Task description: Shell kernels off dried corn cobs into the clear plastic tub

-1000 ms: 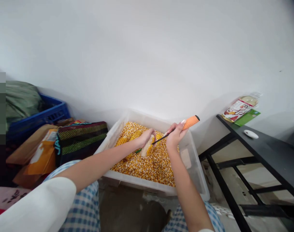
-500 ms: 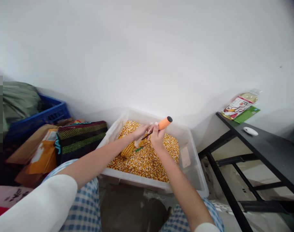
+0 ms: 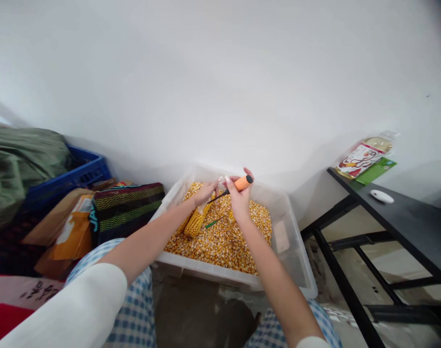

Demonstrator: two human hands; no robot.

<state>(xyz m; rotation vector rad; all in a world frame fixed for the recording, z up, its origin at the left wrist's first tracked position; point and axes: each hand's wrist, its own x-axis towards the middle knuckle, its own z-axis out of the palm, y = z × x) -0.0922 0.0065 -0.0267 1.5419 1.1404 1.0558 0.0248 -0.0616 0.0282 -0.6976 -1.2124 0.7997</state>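
My right hand point(image 3: 241, 195) is closed around the orange handle of a screwdriver point(image 3: 243, 182) with a black end. Its dark shaft points down and left, toward my left hand point(image 3: 205, 193). The left fingers are curled together, close to the right fingertips, with something pale at their tips that I cannot make out. Just below the left hand, yellow corn cobs point(image 3: 196, 223) lie on loose corn kernels point(image 3: 220, 251). A thin tool with a green handle point(image 3: 212, 224) rests on the kernels beside them. All this lies in a translucent plastic bin point(image 3: 296, 246).
To the right stands a black table point(image 3: 405, 212) bearing an oil bottle point(image 3: 363, 157), a green packet point(image 3: 377, 170) and a white oval object point(image 3: 381, 196). At left are a blue crate point(image 3: 90, 166), cardboard boxes point(image 3: 55, 208) and a striped mesh bag point(image 3: 129, 208). A white wall rises behind.
The screwdriver handle has shifted slightly left and down, and a right finger now stretches up behind it. My left hand has lifted a little, showing more of the cobs beneath.
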